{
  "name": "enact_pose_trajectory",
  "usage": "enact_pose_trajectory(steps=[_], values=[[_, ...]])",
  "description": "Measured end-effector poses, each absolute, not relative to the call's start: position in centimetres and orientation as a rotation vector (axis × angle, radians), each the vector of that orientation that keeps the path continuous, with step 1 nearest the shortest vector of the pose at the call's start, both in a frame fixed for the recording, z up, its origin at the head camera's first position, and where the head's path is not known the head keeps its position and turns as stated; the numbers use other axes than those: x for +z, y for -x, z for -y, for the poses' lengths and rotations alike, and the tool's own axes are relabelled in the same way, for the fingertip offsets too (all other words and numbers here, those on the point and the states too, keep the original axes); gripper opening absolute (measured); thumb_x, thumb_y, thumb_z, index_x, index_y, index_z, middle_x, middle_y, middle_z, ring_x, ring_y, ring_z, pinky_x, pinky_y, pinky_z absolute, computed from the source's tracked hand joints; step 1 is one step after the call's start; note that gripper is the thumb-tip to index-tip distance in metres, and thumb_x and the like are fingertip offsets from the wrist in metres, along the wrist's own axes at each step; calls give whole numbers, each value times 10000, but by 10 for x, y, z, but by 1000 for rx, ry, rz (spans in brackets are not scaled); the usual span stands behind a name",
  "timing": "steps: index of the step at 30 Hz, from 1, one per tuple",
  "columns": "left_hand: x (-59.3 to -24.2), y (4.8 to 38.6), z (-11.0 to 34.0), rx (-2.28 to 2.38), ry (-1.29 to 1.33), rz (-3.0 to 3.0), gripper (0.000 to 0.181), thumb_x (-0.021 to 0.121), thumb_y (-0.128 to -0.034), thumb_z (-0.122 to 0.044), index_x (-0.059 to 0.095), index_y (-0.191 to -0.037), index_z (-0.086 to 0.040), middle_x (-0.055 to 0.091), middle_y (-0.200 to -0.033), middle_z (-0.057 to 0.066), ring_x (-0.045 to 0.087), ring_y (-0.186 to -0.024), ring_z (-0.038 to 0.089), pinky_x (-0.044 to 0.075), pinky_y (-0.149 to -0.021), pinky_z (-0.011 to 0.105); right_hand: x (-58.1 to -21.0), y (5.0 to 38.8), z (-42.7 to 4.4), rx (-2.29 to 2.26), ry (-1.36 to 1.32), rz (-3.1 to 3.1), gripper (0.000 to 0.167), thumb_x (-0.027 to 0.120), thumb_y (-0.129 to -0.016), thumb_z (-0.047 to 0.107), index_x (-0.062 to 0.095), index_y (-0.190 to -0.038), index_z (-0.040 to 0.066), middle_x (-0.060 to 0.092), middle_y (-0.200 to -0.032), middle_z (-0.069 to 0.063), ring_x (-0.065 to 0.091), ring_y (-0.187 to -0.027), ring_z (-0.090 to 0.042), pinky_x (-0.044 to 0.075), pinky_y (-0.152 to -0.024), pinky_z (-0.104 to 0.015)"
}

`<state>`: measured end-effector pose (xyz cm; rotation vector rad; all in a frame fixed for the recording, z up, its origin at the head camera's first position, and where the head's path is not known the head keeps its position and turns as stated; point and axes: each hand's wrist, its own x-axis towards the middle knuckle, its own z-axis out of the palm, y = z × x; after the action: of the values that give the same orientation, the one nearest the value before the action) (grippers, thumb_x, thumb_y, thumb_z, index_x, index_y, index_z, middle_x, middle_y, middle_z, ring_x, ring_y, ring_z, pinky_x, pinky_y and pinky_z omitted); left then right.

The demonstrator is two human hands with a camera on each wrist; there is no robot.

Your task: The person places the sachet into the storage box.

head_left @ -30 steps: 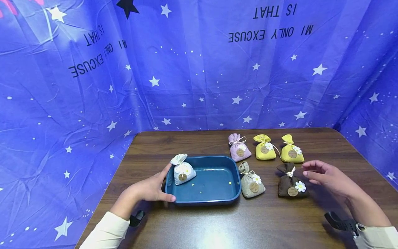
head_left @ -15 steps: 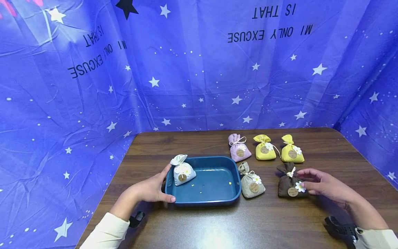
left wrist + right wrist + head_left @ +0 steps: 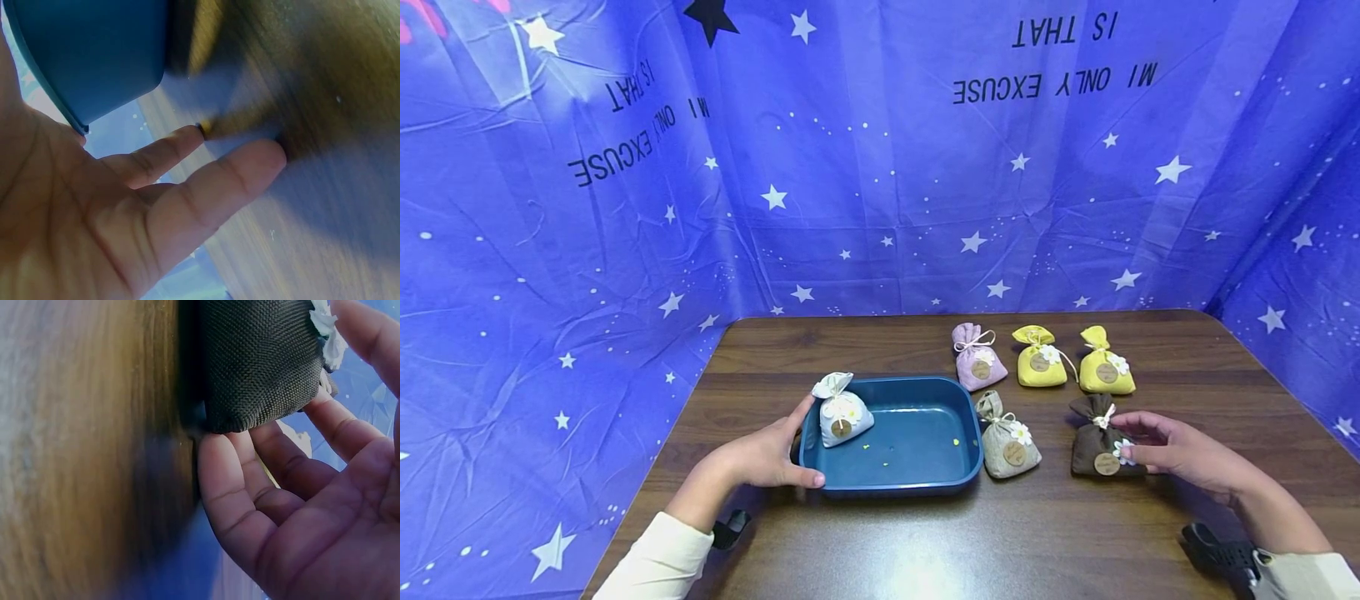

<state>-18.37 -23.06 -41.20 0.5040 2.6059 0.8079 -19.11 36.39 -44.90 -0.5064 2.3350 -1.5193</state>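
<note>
My left hand (image 3: 763,454) rests against the left end of a blue tray (image 3: 917,486), thumb at the front corner and index finger along the rim. In the left wrist view its lower fingers (image 3: 219,194) extend straight, beside the tray wall (image 3: 94,56). A white drawstring sachet (image 3: 847,417) with a flower and round tag leans inside the tray's left end. My right hand (image 3: 1195,458) holds the right side of a dark brown sachet (image 3: 1090,446), thumb over its white flower and fingers behind. The right wrist view shows those fingers (image 3: 222,462) curled at the cloth (image 3: 262,362).
A grey-beige sachet (image 3: 1009,450) lies against the tray's right side. Behind are a lilac sachet (image 3: 973,354) and two yellow sachets, one in the middle (image 3: 1037,367) and one to the right (image 3: 1105,375). A blue starry curtain (image 3: 880,208) surrounds the wooden table (image 3: 1000,550).
My right hand has moved left from beside the brown sachet onto its right side, the thumb coming over the flower. The left hand and the tray have stayed put.
</note>
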Motion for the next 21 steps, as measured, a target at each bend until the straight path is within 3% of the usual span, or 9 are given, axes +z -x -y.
enact_pose_trajectory(steps=[12,21], values=[[-411,183,230,802,-477,-2602,1230,837,-783,-424,-3,-1578,-5,269,-1529,337,325,-1390,430,291,-1118,554,-449,192,-362,-1452,533,-2399,348,603,-977,65,494,-1287,-51,608,-1087,97,581,-854,-89,506,-604,-327],[-411,184,229,799,-475,-2602,1219,833,-790,-417,0,-1579,-8,274,-1531,329,330,-1389,418,294,-1120,547,-450,191,-360,-1500,497,-2399,286,624,-959,52,562,-1237,26,616,-1067,112,575,-809,-86,505,-585,-312]])
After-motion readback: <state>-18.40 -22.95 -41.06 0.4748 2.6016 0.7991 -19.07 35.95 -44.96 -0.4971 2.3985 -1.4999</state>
